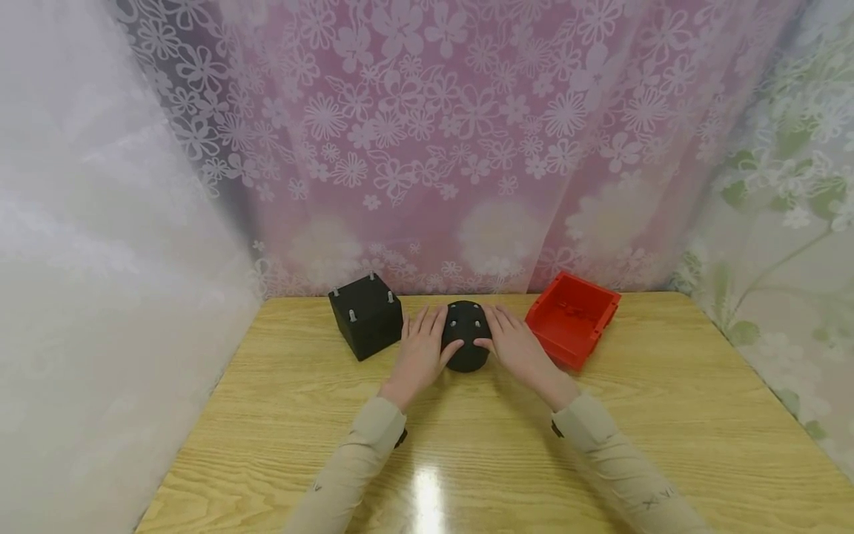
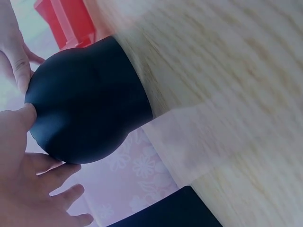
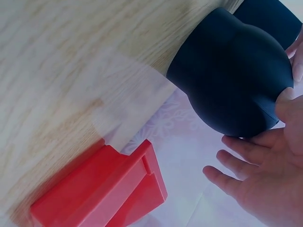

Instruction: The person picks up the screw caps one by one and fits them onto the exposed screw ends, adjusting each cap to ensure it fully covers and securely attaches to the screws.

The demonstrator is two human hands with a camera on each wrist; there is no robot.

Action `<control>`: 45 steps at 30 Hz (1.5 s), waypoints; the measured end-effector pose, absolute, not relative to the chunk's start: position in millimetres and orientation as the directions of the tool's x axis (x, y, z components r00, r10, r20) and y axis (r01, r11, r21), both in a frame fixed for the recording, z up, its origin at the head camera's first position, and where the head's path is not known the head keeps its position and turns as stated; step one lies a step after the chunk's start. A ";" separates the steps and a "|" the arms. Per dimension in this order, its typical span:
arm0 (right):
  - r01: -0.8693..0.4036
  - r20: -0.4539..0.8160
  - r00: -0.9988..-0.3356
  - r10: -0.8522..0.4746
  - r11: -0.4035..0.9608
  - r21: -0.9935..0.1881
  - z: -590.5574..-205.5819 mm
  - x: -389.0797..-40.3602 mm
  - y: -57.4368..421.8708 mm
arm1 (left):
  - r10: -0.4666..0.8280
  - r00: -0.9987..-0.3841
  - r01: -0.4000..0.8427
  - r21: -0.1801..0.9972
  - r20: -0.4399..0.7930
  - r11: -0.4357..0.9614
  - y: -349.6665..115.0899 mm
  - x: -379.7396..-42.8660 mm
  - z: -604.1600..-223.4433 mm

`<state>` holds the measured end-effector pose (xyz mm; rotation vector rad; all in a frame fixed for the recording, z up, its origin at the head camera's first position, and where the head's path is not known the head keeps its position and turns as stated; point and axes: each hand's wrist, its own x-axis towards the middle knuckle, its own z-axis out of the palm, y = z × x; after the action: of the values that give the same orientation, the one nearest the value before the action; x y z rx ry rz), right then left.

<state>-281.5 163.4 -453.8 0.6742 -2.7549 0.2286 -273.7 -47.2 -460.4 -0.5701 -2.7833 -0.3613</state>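
Observation:
A black rounded block [image 1: 467, 358] with small metal pegs on its top stands on the table between my hands. In the wrist views it bulges at the upper part and narrows to a smooth base at the table. My left hand [image 1: 419, 356] grips its left side, thumb on the near face and fingers along the side. From the right, my right hand [image 1: 522, 351] holds it the same way; in the right wrist view its outer fingers [image 3: 227, 179] stand off the block. The far side is hidden.
A black box-shaped block [image 1: 373, 330] with metal pegs on top stands to the left. On the right, a red plastic bin [image 1: 603, 319] lies close to my right hand. The wooden table [image 1: 467, 452] ends at a floral curtain [image 1: 427, 163] behind.

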 end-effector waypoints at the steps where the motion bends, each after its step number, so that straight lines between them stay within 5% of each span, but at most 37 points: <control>1: -0.474 0.322 -0.845 -0.426 0.876 -0.085 -453.9 -280.5 163.5 | 0.345 -0.884 0.415 0.187 0.316 0.891 -47.2 -272.6 -459.8; 26: -0.519 0.427 -0.784 -0.451 0.853 -0.053 -456.5 -252.0 166.2 | 0.344 -0.872 0.432 0.217 0.350 0.875 -45.1 -244.5 -459.9; 45: -0.516 0.397 -0.797 -0.455 0.854 -0.058 -453.7 -231.2 166.7 | 0.339 -0.858 0.443 0.222 0.385 0.869 -45.0 -227.3 -465.9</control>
<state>-231.2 166.7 -453.7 0.7233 -2.6568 0.2304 -227.3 -45.0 -465.9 -0.5837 -2.7048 -0.4353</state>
